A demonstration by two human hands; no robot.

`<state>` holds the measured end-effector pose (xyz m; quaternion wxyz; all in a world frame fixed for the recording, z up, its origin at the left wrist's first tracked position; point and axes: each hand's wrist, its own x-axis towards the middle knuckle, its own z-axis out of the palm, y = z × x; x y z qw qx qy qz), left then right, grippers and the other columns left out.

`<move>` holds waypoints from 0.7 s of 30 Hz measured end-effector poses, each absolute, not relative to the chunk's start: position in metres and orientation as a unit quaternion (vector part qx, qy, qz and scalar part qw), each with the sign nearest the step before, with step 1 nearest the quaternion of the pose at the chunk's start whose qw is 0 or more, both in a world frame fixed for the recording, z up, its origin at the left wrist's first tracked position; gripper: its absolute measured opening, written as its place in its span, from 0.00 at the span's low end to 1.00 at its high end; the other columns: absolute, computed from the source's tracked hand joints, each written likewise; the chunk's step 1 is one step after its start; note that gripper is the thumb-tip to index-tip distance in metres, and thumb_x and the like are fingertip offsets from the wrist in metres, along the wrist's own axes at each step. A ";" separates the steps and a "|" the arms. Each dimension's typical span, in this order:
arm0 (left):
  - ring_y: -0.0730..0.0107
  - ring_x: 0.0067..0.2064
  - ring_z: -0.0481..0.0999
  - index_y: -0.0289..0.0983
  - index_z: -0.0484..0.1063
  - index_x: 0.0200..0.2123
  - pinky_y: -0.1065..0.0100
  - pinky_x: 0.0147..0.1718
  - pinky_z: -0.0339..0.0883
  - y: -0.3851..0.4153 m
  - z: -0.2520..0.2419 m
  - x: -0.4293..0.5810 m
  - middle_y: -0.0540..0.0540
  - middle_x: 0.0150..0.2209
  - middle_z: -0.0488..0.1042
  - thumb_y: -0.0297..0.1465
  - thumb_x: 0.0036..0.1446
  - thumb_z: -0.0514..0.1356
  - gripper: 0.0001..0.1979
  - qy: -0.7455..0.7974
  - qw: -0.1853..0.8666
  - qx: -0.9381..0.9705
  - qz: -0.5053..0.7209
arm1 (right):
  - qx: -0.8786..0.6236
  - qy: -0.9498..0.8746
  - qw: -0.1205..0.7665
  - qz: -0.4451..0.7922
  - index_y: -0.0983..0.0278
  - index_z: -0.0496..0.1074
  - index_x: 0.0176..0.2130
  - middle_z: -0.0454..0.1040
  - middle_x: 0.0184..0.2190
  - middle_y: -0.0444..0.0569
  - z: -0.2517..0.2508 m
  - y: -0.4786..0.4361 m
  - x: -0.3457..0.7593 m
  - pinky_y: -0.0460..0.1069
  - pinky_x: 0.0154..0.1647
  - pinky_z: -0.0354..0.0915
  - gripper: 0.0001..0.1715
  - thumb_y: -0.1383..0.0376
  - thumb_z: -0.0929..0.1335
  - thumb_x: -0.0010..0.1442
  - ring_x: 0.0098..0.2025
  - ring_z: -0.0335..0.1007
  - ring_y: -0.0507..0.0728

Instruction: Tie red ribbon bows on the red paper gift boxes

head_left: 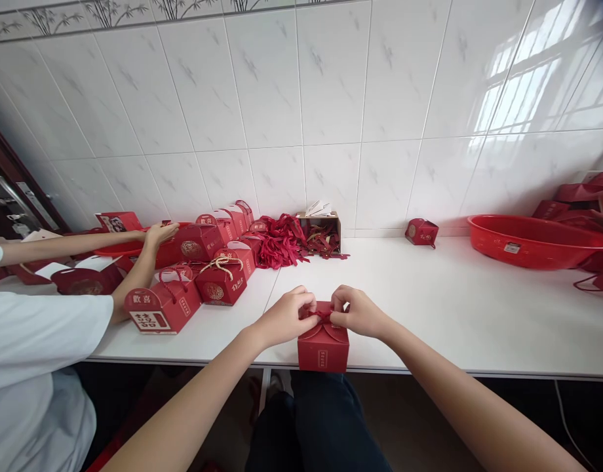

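Observation:
In front of me a small red gift box (323, 351) stands upright at the table's front edge, its curved top flaps folded together. Across its top runs a red ribbon (322, 315). My left hand (294, 316) pinches the ribbon from the left, thumb against fingers. From the right, my right hand (356, 312) pinches the same ribbon, its fingers curled close over the box top. Both hands are closed and a short gap of knotted ribbon shows between them. The exact ends in the fingers are partly hidden.
At left, a co-worker's hands (160, 236) reach over several red gift boxes (156, 308). A heap of red ribbons (280, 241) lies beside a cardboard box (339, 233). One small red box (422, 232) stands near the wall. A red basin (512, 244) is at right, with more red boxes behind.

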<state>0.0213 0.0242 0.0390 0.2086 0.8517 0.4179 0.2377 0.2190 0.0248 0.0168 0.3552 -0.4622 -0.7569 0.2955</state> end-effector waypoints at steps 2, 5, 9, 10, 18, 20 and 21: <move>0.72 0.28 0.63 0.38 0.64 0.25 0.68 0.30 0.60 0.025 0.035 0.014 0.50 0.31 0.63 0.30 0.51 0.55 0.04 0.438 0.187 0.843 0.250 | -0.463 -0.761 0.360 0.278 0.62 0.59 0.18 0.67 0.29 0.45 0.015 0.025 0.224 0.48 0.31 0.61 0.09 0.71 0.66 0.43 0.31 0.63 0.53; 0.69 0.34 0.67 0.38 0.65 0.24 0.67 0.34 0.62 0.025 0.030 0.008 0.48 0.34 0.65 0.33 0.52 0.57 0.07 0.447 0.198 0.830 0.268 | -0.469 -0.762 0.363 0.261 0.62 0.60 0.19 0.66 0.28 0.45 0.012 0.025 0.227 0.48 0.32 0.62 0.08 0.71 0.65 0.44 0.30 0.63 0.53; 0.60 0.51 0.66 0.38 0.67 0.22 0.62 0.48 0.62 0.024 0.029 0.009 0.44 0.47 0.68 0.37 0.52 0.60 0.11 0.404 0.285 0.814 0.305 | -0.475 -0.751 0.384 0.250 0.62 0.60 0.20 0.67 0.27 0.45 0.008 0.026 0.228 0.49 0.33 0.62 0.07 0.71 0.64 0.45 0.31 0.64 0.53; 0.60 0.52 0.66 0.37 0.67 0.22 0.61 0.50 0.61 0.024 0.029 0.010 0.44 0.49 0.68 0.38 0.52 0.59 0.13 0.401 0.306 0.807 0.309 | -0.475 -0.749 0.386 0.253 0.62 0.61 0.20 0.67 0.28 0.45 0.007 0.025 0.228 0.49 0.33 0.63 0.07 0.71 0.64 0.45 0.32 0.65 0.54; 0.59 0.47 0.67 0.39 0.68 0.20 0.58 0.49 0.60 0.038 0.013 0.001 0.44 0.39 0.72 0.42 0.53 0.58 0.16 0.465 0.189 0.800 0.329 | -0.497 -0.739 0.399 0.217 0.62 0.60 0.20 0.70 0.37 0.49 0.007 0.015 0.232 0.54 0.42 0.63 0.08 0.70 0.65 0.44 0.41 0.68 0.58; 0.59 0.45 0.67 0.39 0.70 0.20 0.58 0.48 0.61 0.039 0.011 -0.002 0.44 0.39 0.72 0.42 0.53 0.58 0.15 0.463 0.147 0.813 0.320 | -0.505 -0.739 0.393 0.211 0.62 0.60 0.20 0.70 0.39 0.50 0.007 0.013 0.232 0.54 0.44 0.62 0.08 0.70 0.66 0.45 0.43 0.67 0.59; 0.59 0.44 0.67 0.39 0.70 0.20 0.58 0.47 0.61 0.039 0.010 -0.004 0.45 0.39 0.72 0.41 0.54 0.58 0.15 0.463 0.125 0.818 0.317 | -0.507 -0.740 0.390 0.210 0.62 0.60 0.20 0.70 0.39 0.50 0.007 0.012 0.232 0.54 0.45 0.62 0.08 0.69 0.66 0.45 0.44 0.67 0.59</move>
